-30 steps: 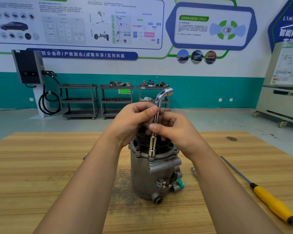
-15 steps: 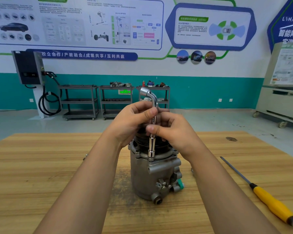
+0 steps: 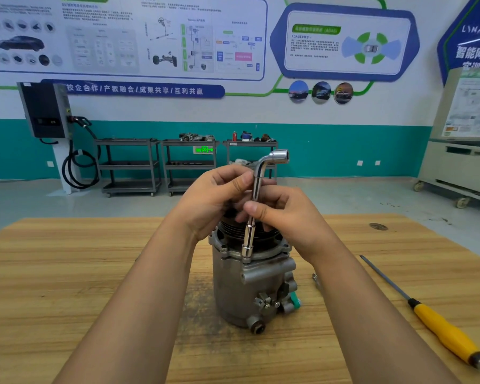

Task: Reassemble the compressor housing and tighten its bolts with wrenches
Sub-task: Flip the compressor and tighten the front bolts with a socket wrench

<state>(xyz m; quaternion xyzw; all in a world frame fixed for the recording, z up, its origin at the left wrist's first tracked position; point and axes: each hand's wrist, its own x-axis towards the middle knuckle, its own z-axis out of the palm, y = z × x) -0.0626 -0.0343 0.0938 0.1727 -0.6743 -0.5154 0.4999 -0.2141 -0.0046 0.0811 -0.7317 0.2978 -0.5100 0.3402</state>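
— What does the room look like on your feed?
— I see a wooden desk (image 3: 67, 273) standing on a pale grey floor (image 3: 344, 195). The back wall (image 3: 261, 112) is white above, with a teal band (image 3: 330, 151) below. Car diagrams fill a long poster board (image 3: 122, 37), and a blue-framed panel (image 3: 344, 42) hangs to its right.
— Any furniture?
— I count three dark metal carts (image 3: 189, 164) in a row against the teal band, with small parts on two of the tops. Left of them a dark charging unit (image 3: 45, 109) sits on a white post, its black cable (image 3: 79, 170) coiled. At far right is a cream cabinet (image 3: 460, 162) on casters. The light is even.
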